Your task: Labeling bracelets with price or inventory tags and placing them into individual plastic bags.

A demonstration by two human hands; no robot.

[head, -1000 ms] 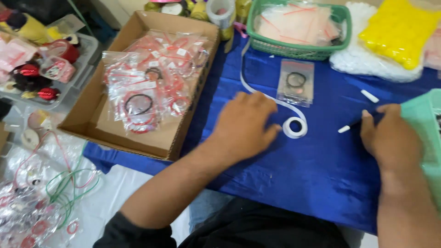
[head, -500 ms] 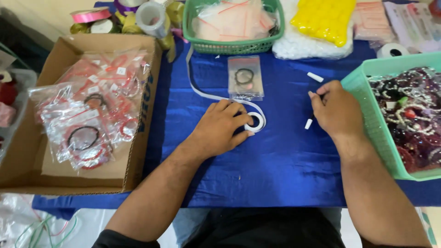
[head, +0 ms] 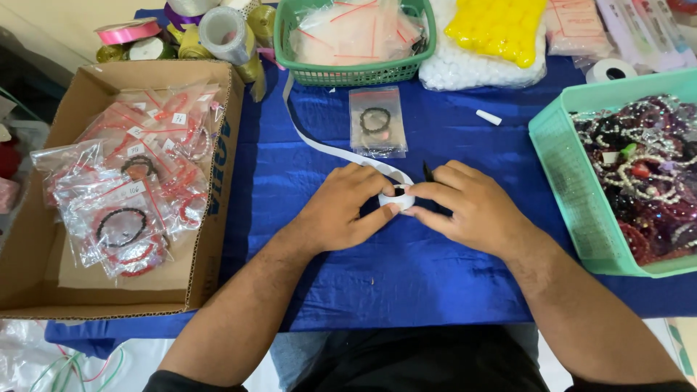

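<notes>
Both hands meet at the middle of a blue tablecloth [head: 406,283]. My left hand [head: 341,210] and my right hand [head: 472,207] pinch a small white roll of tape [head: 398,199] between their fingertips. A long white strip [head: 319,141] runs from the roll up and left toward the green basket. A dark thin object [head: 427,172] pokes out just behind my right hand's fingers. A clear zip bag with a black bead bracelet [head: 376,122] lies just beyond the hands.
A cardboard box [head: 210,239] of bagged bracelets stands at the left. A teal basket [head: 563,174] of loose bead bracelets stands at the right. At the back are a green basket [head: 356,72] of empty bags, ribbon rolls [head: 218,33], a yellow tray [head: 497,25] and a small white stick [head: 488,117].
My right hand has moved left from the white stick and joined the left hand on the tape roll. The view has shifted slightly, showing the teal basket fully.
</notes>
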